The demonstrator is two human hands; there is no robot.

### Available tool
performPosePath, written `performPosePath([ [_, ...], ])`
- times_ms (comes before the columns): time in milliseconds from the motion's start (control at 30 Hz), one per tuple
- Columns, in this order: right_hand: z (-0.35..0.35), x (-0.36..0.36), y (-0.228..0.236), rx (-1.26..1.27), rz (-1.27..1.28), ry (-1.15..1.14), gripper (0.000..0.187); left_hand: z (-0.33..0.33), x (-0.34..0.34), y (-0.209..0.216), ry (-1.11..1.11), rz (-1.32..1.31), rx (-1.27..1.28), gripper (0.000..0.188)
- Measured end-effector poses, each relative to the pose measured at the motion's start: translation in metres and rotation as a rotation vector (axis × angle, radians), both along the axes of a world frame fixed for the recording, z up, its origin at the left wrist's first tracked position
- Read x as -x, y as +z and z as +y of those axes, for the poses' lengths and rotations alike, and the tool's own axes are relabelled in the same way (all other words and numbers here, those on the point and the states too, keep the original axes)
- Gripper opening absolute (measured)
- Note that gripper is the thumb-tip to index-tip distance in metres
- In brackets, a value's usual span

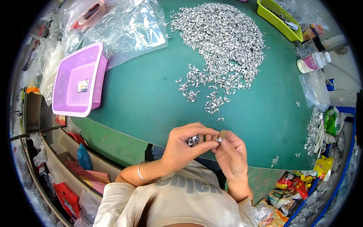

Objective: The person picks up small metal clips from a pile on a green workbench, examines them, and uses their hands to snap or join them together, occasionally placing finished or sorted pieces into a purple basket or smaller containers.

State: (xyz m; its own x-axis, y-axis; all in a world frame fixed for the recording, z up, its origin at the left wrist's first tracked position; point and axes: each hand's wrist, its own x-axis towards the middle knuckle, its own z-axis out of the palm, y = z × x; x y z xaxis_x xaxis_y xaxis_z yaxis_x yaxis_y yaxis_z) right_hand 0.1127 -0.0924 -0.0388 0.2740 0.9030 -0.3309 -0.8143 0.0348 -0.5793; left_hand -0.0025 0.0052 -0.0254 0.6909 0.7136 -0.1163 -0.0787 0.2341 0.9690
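Left hand (185, 140) is half-curled at lower centre of the frame, a handful of small metal clips (193, 141) showing in the loop of thumb and forefinger, those two tips brought close to a single curved silver clip (219, 139). Right hand (232, 153) is nearly closed, thumb and forefinger on that same clip; its other fingers are partly hidden, so can't tell if they hold more. To do this well: grip the clip lightly by its edges, keep both sets of fingertips close together, turn it so the curve is visible, and keep the left palm cupped so the loose ones don't spill. Working over the worktop edge is risky for drops; further in looks safer. Surface: green worktop (140, 100), big heap of silver clips (227, 41) at upper centre, stragglers trailing below it toward the hands. Purple basket (100, 72) at left, clear plastic sheet (132, 36) at upper left, yellow-green tray (278, 23) at upper right, white bottle (312, 63) below it, smaller strip of clips (312, 132) along the right edge. Room: cluttered; compartmented shelving at lower left with a blue bag (84, 157), green floor (109, 138) beside it, colourful packets (289, 185) at lower right.
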Motion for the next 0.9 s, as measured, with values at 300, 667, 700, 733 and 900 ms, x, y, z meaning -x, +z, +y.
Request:
performPosePath([
  [300,-0.004,0.006,0.003,0.001,0.059,0.015,0.013,-0.001,0.002,0.004,-0.024,-0.019,0.011,0.009],
  [667,-0.008,0.014,0.014,-0.006,-0.318,-0.122,0.017,-0.001,0.006,0.01,-0.031,-0.031,-0.119,0.014],
  [700,-0.008,0.014,0.015,-0.002,-0.324,-0.123,0.017,-0.002,0.006,0.01,-0.029,-0.031,-0.131,0.014],
  [733,-0.008,0.014,0.016,0.003,-0.33,-0.125,0.017,-0.003,0.007,0.009,-0.028,-0.03,-0.143,0.015],
  [900,-0.01,0.012,0.012,-0.05,-0.358,-0.102,0.016,-0.005,0.008,0.012,-0.021,-0.016,-0.186,0.017],
])
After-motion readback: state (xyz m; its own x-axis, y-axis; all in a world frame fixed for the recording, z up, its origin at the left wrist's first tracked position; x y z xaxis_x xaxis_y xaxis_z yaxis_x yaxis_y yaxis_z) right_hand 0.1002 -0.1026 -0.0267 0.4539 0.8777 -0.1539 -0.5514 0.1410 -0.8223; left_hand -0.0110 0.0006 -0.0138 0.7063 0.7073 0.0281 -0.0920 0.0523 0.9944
